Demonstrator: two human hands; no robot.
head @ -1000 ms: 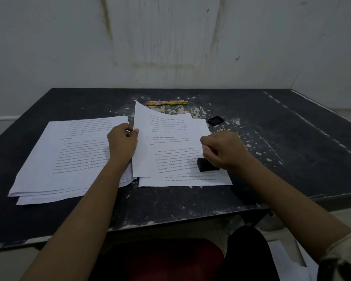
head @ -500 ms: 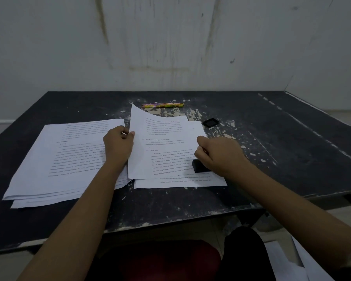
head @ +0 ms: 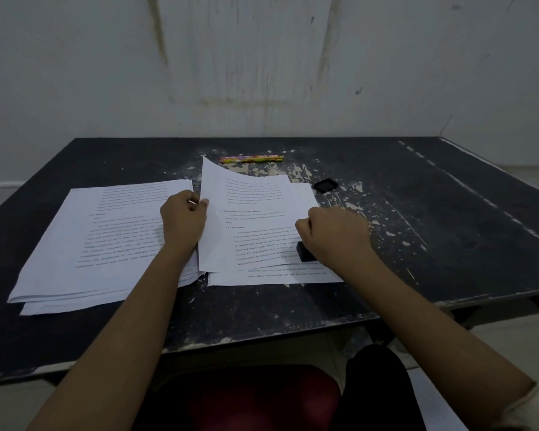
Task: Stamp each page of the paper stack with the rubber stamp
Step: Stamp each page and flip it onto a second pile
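Note:
My left hand (head: 182,223) pinches the left edge of a printed top sheet (head: 249,219) and holds that edge lifted off the right paper stack (head: 271,276). My right hand (head: 333,236) is closed around a black rubber stamp (head: 305,251), whose base rests on the lower right part of the lifted sheet. A second, larger pile of printed pages (head: 97,241) lies to the left on the dark table (head: 417,231), partly under my left forearm.
A small black ink pad (head: 325,185) sits behind the right stack. Two coloured pencils (head: 251,158) lie near the table's back, close to the white wall. More white paper (head: 433,402) lies on the floor at the lower right, beside a red seat (head: 262,396).
Both hands have kept their grips; the view has shifted slightly, and the sheet's left edge remains lifted with the stamp still on the page.

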